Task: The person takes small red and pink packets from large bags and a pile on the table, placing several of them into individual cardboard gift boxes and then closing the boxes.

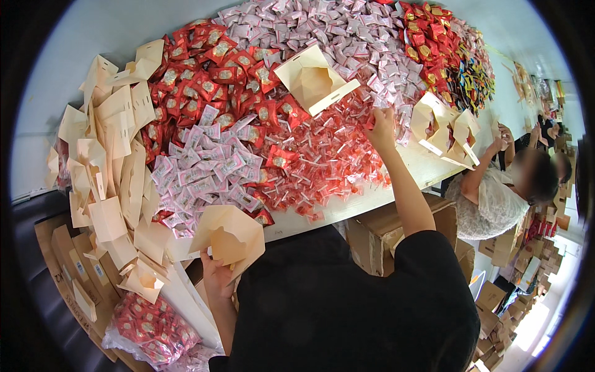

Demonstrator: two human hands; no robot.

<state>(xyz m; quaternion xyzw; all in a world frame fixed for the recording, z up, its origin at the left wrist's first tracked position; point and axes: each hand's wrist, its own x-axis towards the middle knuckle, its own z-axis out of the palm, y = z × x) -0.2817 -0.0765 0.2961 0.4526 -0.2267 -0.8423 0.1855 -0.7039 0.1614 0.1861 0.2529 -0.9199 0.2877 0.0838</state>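
Observation:
My left hand (218,274) holds an open cream cardboard box (251,237) at the table's near edge; its inside is partly visible. My right hand (382,128) is over the right part of the pile, its fingertips on a small red packet (370,122). Under and left of it spread small clear-wrapped red sweets with white sticks (320,158). Pink-and-white sachets (204,167) lie nearer my left hand, with red-and-gold packets (190,88) behind them. Another cream box (316,81) rests on the pile, left of my right hand.
Folded cream boxes (116,125) are stacked at the left. More cream boxes (439,125) stand on the table (418,162) at the right. A bag of red packets (155,325) lies lower left. A carton (372,237) is below the edge. A co-worker (492,200) is at the right.

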